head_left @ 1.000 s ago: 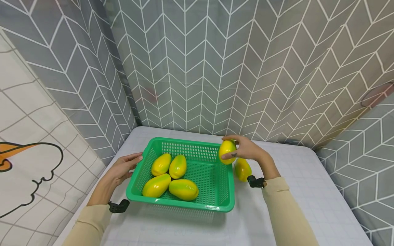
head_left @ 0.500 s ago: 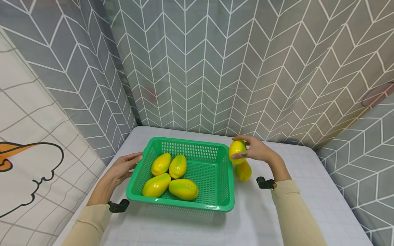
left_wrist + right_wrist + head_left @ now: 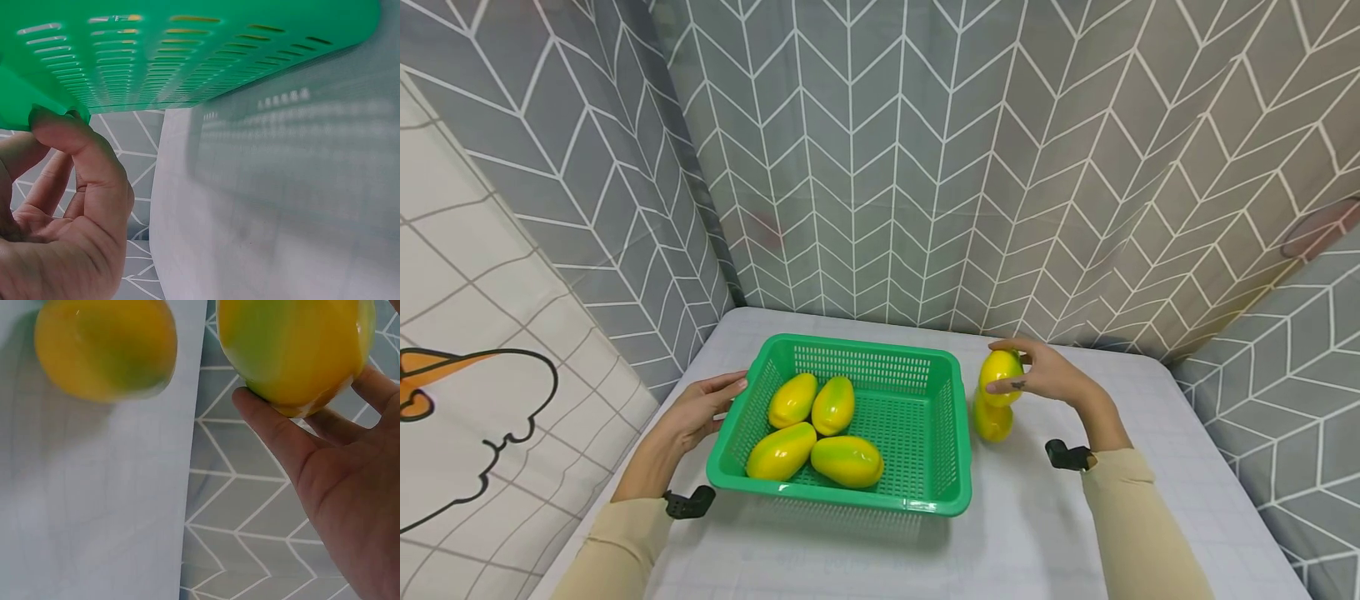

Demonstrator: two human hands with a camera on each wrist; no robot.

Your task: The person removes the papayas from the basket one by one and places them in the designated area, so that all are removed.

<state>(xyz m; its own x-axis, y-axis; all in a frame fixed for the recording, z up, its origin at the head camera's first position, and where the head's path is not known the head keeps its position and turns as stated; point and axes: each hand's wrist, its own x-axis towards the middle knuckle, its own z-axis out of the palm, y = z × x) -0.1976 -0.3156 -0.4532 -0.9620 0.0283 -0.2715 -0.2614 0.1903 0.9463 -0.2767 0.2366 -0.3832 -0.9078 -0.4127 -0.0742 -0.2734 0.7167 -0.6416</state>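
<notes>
My right hand grips a yellow-green mango in the air to the right of the green basket. Just behind and below it, a second mango lies on the table, partly covered by the held one in the head view. Seen from the right wrist, thumb and fingers curve round the underside of the raised mango. My left hand holds the left rim of the slotted plastic basket, its fingers bent at the edge in the left wrist view. Several mangoes lie in the basket's left half.
A white cloth covers the table, whose back edge runs close to a grey chevron-patterned curtain. Similar curtain stands to the right, and a white gridded sheet with a cartoon drawing hangs on the left.
My right hand has carried its mango rightward, from over the basket's right rim to above the mango on the table. The left hand and the basket stay where they were.
</notes>
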